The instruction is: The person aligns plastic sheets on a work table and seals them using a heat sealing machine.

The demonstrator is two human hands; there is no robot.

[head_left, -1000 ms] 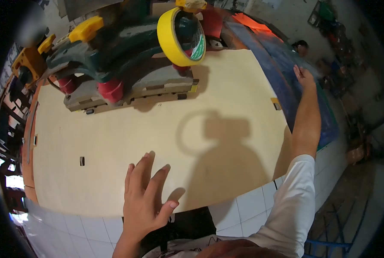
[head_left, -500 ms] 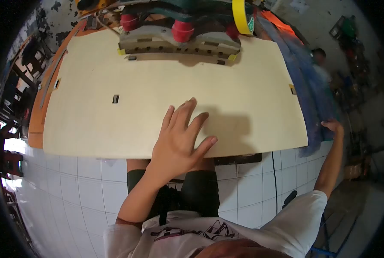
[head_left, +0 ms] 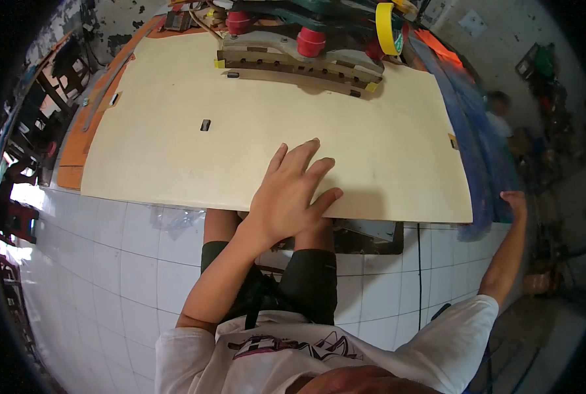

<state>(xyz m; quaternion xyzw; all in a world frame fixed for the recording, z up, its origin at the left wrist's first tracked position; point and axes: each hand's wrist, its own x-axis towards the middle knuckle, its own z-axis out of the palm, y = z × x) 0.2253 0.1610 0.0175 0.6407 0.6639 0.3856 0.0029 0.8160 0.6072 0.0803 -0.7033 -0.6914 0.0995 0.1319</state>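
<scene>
My left hand (head_left: 291, 190) is spread with fingers apart above the near part of a large cream sheet (head_left: 155, 157), casting a shadow on it. I cannot tell whether its fingertips touch the surface. My right hand (head_left: 516, 201) is out at the far right, closed at the edge of a blue, translucent-looking sheet (head_left: 463, 118) that hangs along the table's right side. Its fingers are partly hidden there. Small dark rectangles show on the cream sheet, one of them a black piece (head_left: 205, 125) left of my left hand.
A machine frame with red knobs (head_left: 311, 42) stands at the back over the cream sheet. A yellow tape roll (head_left: 389, 29) hangs on its right. The orange tabletop (head_left: 74, 157) shows at left. Another person (head_left: 498, 115) is blurred beyond the blue sheet.
The view has shifted, so the cream sheet and machine appear farther right and higher. My left hand appears slightly up and right, still spread. My right hand remains at the blue sheet's edge.
</scene>
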